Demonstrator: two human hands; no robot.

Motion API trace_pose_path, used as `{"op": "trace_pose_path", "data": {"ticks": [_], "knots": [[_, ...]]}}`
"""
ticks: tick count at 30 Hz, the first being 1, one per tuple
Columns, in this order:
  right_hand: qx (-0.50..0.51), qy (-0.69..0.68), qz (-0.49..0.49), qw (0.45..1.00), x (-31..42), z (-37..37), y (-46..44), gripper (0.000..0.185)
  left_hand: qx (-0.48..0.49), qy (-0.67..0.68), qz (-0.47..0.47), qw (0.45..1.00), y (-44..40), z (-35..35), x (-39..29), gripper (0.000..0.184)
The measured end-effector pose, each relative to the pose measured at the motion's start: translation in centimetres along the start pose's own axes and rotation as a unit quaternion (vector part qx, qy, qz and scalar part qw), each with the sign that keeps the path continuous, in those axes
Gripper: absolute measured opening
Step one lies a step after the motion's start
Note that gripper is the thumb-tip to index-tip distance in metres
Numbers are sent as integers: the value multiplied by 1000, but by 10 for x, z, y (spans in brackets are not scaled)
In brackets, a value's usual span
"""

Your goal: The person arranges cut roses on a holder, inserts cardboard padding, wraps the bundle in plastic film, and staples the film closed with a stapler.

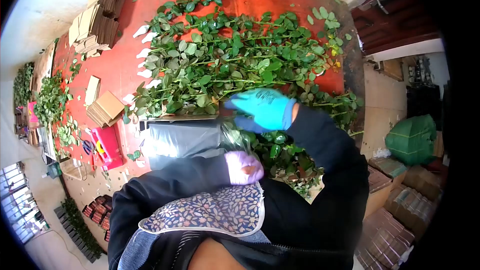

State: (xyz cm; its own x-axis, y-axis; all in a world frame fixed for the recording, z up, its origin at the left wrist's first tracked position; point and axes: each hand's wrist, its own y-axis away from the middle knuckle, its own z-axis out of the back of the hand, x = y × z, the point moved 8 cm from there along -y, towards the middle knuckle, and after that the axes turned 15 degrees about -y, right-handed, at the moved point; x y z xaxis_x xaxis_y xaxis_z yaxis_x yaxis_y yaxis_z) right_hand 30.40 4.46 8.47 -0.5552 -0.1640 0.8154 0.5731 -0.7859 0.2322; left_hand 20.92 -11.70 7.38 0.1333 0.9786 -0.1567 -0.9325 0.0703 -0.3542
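Observation:
My left hand (243,168), in a lavender glove, is closed near my apron, beside the lower right end of a clear plastic sleeve (182,140). What its curled fingers hold, if anything, is hidden. My right hand (264,109), in a light blue glove with darker blue fingers, reaches leftward just above the sleeve's right end. Its fingers are stretched out, with the thumb apart below them. Leafy green stems (225,62) lie in rows beyond it, several with white-wrapped ends at the left. More leaves (275,145) show under my right wrist.
Stacked cardboard pieces (95,30) stand at the back left of the red table (127,35), with smaller folded cardboard pieces (106,109) nearer. A pink holder (106,147) sits at the left edge. Wrapped bundles (387,240) and a green sack (412,140) are on the right.

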Motion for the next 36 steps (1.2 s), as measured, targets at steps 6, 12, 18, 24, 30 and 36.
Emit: {"op": "trace_pose_path", "data": {"ticks": [6,12,18,24,30,36], "knots": [[75,83,-101,989,-27,-82,25,61,-75,-65,29,995,-22,51,22,25],[56,152,-122,979,-45,-93,29,65,24,90,271,958,44,19,118,91],[-45,77,-49,995,-13,-51,17,59,49,97,283,953,63,-13,108,76],[-418,-230,-182,860,-14,94,166,39,-239,85,402,880,152,167,155,35],[-426,-215,-156,865,87,83,208,34,92,-173,837,512,517,111,162,30],[-144,-329,-7,933,174,-88,-53,30,-69,283,866,406,566,19,143,34]]}}
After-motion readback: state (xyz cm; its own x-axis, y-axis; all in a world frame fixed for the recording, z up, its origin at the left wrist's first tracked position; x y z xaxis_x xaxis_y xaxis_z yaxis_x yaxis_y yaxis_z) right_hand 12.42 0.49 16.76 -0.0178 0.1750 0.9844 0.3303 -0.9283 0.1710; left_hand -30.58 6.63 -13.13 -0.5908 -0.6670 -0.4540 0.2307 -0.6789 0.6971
